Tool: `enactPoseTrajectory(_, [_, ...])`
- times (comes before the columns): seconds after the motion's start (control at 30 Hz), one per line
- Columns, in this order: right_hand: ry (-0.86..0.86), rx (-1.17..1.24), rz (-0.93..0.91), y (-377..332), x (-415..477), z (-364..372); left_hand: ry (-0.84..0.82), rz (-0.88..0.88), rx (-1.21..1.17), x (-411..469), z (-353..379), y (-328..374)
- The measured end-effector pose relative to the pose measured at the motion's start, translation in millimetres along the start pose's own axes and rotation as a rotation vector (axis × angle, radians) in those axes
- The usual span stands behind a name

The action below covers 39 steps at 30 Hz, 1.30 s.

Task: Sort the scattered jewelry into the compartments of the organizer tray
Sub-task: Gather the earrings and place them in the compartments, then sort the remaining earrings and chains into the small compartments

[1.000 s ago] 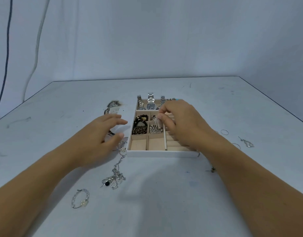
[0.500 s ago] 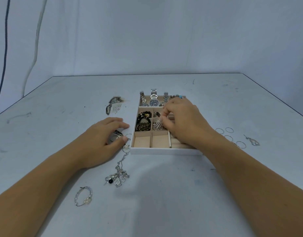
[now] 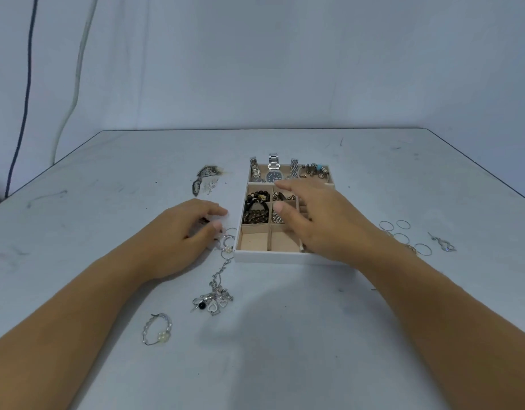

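Tray is sitting mid-bench, its long side running toward the far edge. The far compartment is holding three watches side by side, with a charm bracelet at its right end. Down the left column, dark bead bracelets are filling the middle cells. The cells just right of them are holding small metal pieces. The two front cells are showing beige lining. Right hand is hovering palm down over the tray's right half, fingers straight and slightly spread, thumb lying over the small metal pieces. Nothing is showing in its grasp, and I cannot tell whether it is touching the tray. Left hand is resting on the bench just left of the tray, its fingers loosely curled, thumb and forefinger drawn close over something small and dark. I cannot tell whether they are pinching it. A chain is trailing from the tray's front left corner toward the near edge, ending in a cluster of pendants. A pearl bracelet is lying nearer the near edge, left of that cluster. A feathery piece is lying left of the tray's far end. Thin rings are lying scattered right of the tray, with an earring just beyond them toward the right edge. Two cables are hanging down the wall past the far left corner.
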State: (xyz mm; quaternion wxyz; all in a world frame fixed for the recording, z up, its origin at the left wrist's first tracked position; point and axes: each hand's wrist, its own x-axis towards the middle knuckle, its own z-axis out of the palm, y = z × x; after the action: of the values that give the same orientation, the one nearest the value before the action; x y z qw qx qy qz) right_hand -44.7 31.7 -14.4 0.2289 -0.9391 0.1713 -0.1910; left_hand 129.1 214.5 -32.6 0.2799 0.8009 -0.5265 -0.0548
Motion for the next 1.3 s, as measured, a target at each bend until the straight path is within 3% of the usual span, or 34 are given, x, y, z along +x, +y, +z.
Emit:
enactPoseTrajectory(0.2, [-0.114, -0.176, -0.005, 3.9, -5.2, 11.2, 0.125, -0.045, -0.017, -6.7, -14.2, -5.8])
enactPoseTrajectory(0.67, [-0.127, -0.195, 0.005, 1.5, -6.7, 9.1, 0.044, 0.069, 0.073, -5.1, -6.3, -2.2])
enactPoseTrajectory(1.07, [-0.118, -0.198, 0.0, -0.6, -7.7, 7.8, 0.05, -0.037, -0.069, -9.5, -28.0, 5.7])
enactPoseTrajectory(1.2, [-0.098, -0.189, -0.016, 0.4, -8.3, 7.7, -0.036, -0.099, 0.035, -17.1, -52.3, 11.8])
enactPoseTrajectory(1.3, [-0.028, -0.102, -0.098, -6.3, -8.9, 3.5, -0.012, -0.076, 0.09, -26.8, -62.6, 10.5])
